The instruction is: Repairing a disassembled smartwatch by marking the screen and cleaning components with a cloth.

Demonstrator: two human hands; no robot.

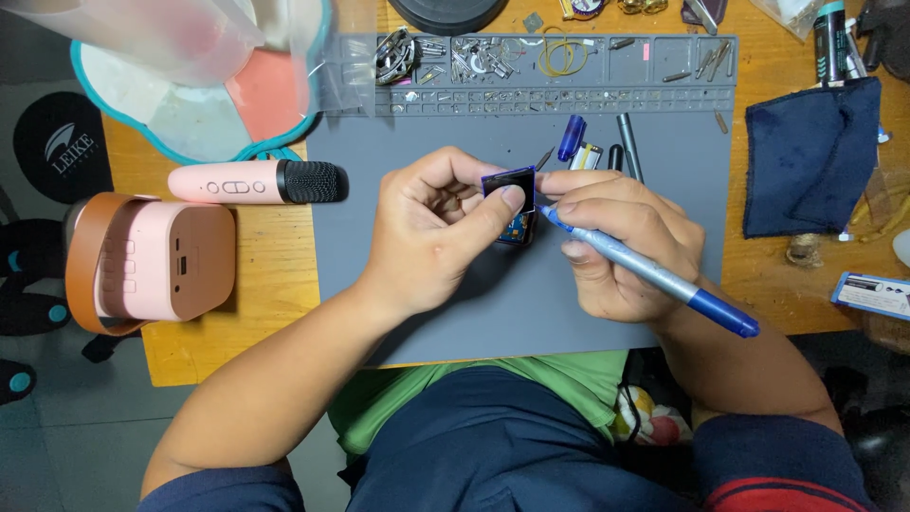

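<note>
2 hands busy; left hand (pixel 431 237) pinches small module (pixel 512 204); right hand (pixel 621 242) grips blue pen (pixel 654 275); tray (pixel 607 95) holds screws (pixel 474 59)

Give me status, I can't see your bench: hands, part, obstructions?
Left hand pinching small dark square module. Right hand gripping blue pen, tip at module. Nothing between them.

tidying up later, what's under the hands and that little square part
A grey work mat lies under the left hand, right hand and small square part; the mat beneath them is covered.
</note>
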